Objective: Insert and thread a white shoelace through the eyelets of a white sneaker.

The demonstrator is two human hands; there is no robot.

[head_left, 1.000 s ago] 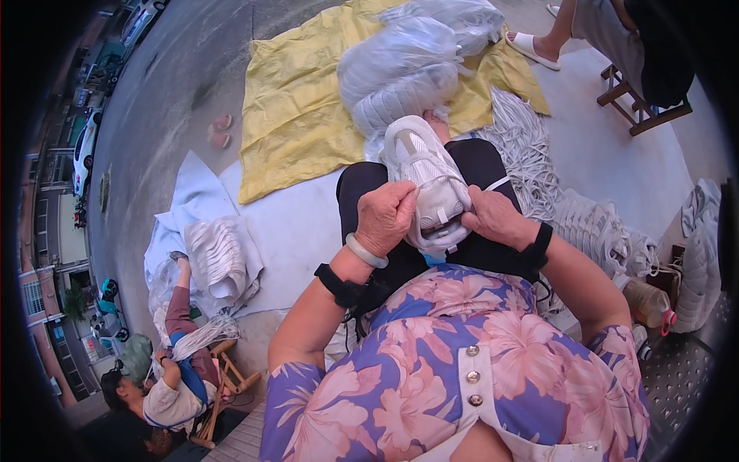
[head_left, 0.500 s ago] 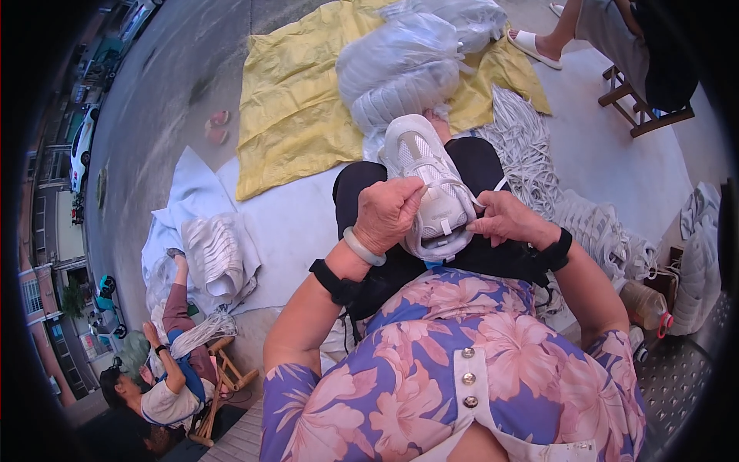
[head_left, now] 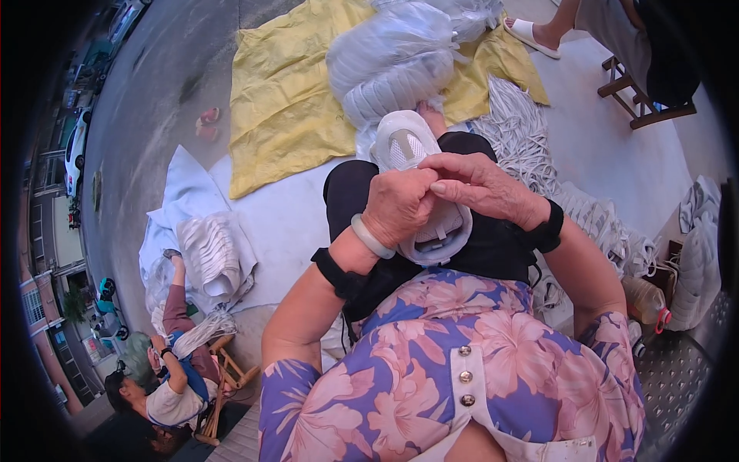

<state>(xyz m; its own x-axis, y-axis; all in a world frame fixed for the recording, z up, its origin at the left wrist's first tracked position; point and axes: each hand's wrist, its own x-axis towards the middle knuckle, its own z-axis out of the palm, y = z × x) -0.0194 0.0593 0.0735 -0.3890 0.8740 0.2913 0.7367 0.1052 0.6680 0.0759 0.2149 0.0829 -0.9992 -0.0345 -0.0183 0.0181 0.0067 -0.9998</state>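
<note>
A white sneaker (head_left: 402, 146) with mesh panels lies on my lap between my black-trousered knees, toe pointing away from me. My left hand (head_left: 398, 206) is closed over the middle of the shoe, thumb and fingers pinched; the lace it gripped a moment before is now covered. From the right, my right hand (head_left: 486, 189) meets it, fingers pressed together and thumb tip beside the left fingertips. Whatever lies between the right fingertips is hidden. The shoe's heel opening shows below both hands.
Plastic-wrapped white bundles (head_left: 396, 65) rest on a yellow sheet (head_left: 289, 108) ahead. Loose white laces (head_left: 516, 131) are heaped to the right, near stacked white shoe parts (head_left: 593, 219). A co-worker (head_left: 165, 377) sits at lower left; another person's leg and wooden stool (head_left: 643, 96) are at upper right.
My right hand has moved up and left from the shoe's collar to meet my left hand over the tongue. The lace stretched between them has gone out of sight.
</note>
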